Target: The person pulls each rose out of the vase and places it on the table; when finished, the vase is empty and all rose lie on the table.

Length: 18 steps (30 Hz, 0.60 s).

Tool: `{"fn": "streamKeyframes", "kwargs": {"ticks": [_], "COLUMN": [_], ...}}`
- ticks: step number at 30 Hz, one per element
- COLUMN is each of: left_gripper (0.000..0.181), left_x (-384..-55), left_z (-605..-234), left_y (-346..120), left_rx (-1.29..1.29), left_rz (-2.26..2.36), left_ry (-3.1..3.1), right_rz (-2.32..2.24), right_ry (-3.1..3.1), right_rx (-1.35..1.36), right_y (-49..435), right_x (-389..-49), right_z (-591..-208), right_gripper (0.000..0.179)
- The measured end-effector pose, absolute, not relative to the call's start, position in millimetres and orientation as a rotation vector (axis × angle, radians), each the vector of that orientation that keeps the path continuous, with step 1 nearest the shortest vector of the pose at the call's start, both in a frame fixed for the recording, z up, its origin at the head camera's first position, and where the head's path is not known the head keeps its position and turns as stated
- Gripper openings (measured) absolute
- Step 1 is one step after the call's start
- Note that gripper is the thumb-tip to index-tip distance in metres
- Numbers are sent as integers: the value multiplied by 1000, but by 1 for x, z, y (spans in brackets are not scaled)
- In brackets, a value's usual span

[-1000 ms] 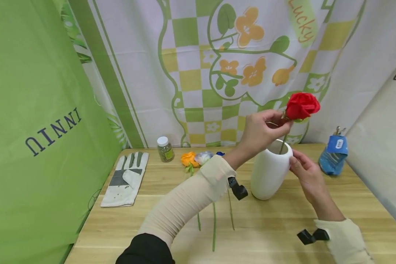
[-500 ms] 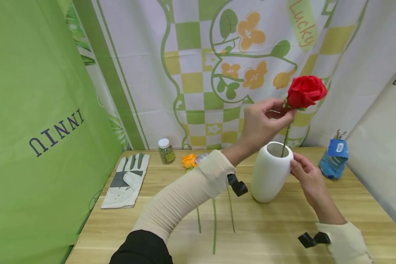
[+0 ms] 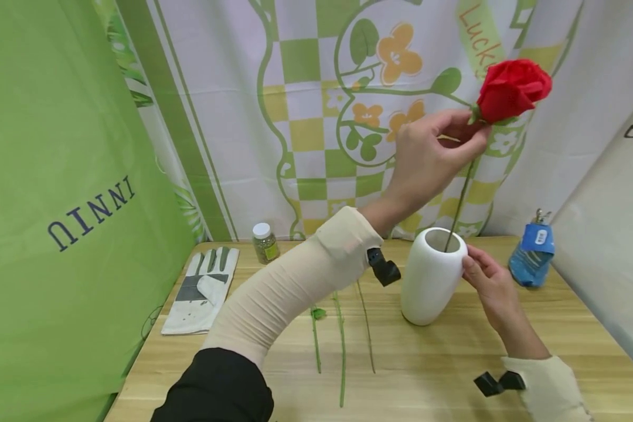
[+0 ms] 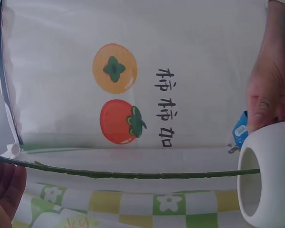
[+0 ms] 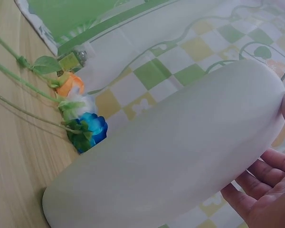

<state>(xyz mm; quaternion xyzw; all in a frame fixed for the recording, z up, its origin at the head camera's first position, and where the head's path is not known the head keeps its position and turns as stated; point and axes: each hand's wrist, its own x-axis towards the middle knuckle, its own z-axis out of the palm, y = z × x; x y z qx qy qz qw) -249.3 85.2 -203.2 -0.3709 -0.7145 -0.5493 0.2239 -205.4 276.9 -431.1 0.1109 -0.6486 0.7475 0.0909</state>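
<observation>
My left hand [image 3: 436,149] pinches a red rose [image 3: 513,92] just under its bloom, high over the white vase [image 3: 431,281]. The rose's long green stem [image 4: 133,175] slants down, and its lower end is inside the vase mouth, hidden by the wall. On the vase's right side, near the rim, my right hand [image 3: 498,293] holds it, thumb in front and fingers spread along the side in the right wrist view. The vase stands upright on the table. An orange flower [image 5: 70,84], a pale white flower [image 5: 78,105] and a blue flower [image 5: 89,130] lie left of it.
A white-and-grey work glove [image 3: 200,293] lies at the table's left, with a white-capped jar [image 3: 266,243] beside it. A blue pouch [image 3: 531,252] stands right of the vase. Printed curtains [image 3: 306,135] hang behind the table [image 3: 427,375].
My left hand has risen with the red rose, drawing more of its stem up out of the vase. My right hand and the vase stay nearly where they were.
</observation>
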Motion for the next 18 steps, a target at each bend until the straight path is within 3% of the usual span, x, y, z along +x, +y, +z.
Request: {"fn": "streamKeyframes", "kwargs": {"ticks": [8, 18], "left_gripper": [23, 19], "left_x": [-253, -279], "left_z": [-185, -154], "left_y": [81, 60], "left_rx": [-946, -619], "left_rz": [-1575, -2028], "left_ry": [-1964, -1851], "right_rz": [2201, 2205], "right_ry": [-1977, -1863], "right_rx": [278, 348], "right_y": [276, 273], "right_x": [-205, -204], "right_z": [-432, -434], "right_gripper": [23, 28]}}
